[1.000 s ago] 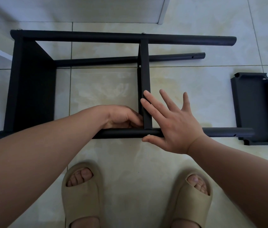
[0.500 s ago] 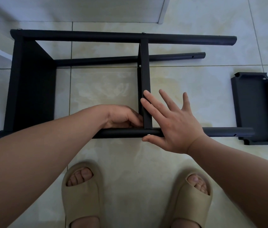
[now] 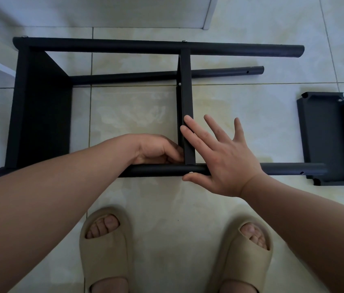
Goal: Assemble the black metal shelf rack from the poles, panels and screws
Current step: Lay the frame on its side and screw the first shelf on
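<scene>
You're at home, indoors, by the look of it: glossy cream tile floor (image 3: 251,127) w/ thin grout lines, white furniture base (image 3: 103,13) along the far edge, and you're standing in beige slides (image 3: 105,256), bare toes showing. Which rm, can't tell.

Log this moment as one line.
middle panel: meets near pole, screw head showing | left hand: curled at joint, grip hidden | right hand: flat on panel and pole | loose panel: floor, by pole ends

The rack frame (image 3: 124,45) lies on the floor (image 3: 135,111), with a loose panel (image 3: 329,136) at its right end.
</scene>
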`<control>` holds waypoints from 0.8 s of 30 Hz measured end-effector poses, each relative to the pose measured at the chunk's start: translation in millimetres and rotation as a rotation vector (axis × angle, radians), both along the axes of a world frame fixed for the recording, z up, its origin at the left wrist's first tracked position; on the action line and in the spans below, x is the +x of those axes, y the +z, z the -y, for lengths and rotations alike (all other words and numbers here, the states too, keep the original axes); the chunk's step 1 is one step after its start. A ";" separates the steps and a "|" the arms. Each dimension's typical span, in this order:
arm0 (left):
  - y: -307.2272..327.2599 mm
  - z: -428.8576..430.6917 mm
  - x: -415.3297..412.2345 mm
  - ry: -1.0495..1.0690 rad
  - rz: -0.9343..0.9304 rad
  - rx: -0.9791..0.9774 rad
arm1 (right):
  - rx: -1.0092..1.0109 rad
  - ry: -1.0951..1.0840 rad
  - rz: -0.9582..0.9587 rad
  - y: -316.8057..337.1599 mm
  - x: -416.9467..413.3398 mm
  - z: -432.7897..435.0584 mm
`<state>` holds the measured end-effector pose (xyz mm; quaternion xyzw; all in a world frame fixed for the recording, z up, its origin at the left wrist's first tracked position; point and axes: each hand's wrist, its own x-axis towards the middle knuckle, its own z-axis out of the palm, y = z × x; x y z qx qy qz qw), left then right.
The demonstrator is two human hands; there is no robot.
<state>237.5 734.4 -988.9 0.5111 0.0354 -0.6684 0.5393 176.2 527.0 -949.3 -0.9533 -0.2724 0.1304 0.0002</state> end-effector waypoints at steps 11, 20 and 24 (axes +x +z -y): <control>-3.0 2.2 -1.4 0.025 0.043 0.000 | 0.008 0.001 0.005 0.9 -0.6 0.1; -8.1 -0.4 -0.1 0.008 -0.007 -0.017 | 0.018 0.004 0.003 1.0 -0.8 -0.2; -8.8 0.8 0.0 0.069 -0.033 -0.058 | 0.020 0.005 0.006 0.6 -1.0 -0.5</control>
